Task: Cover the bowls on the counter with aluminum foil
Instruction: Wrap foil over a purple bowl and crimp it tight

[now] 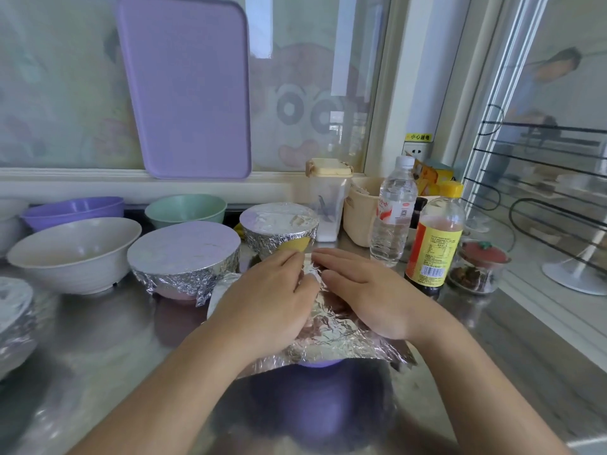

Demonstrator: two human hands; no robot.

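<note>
With both hands, left hand (pixel 269 300) and right hand (pixel 364 297), flat-fingered, grip wide on the foil (pixel 335 339), I'd smooth outward, then crimp under the purple bowl (pixel 317 363) rim.

Bottles (pixel 394 211) crowd right; bare counter (pixel 98 356) left.

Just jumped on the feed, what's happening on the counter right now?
A person is covering bowls with foil. Both the left hand and the right hand press a foil sheet down over a purple bowl at the front of the steel counter; its edges still stick out unfolded. Behind it, a foil-covered pink bowl and a foil-covered yellow bowl look done. The white bowl, green bowl and another purple bowl are uncovered.
</note>
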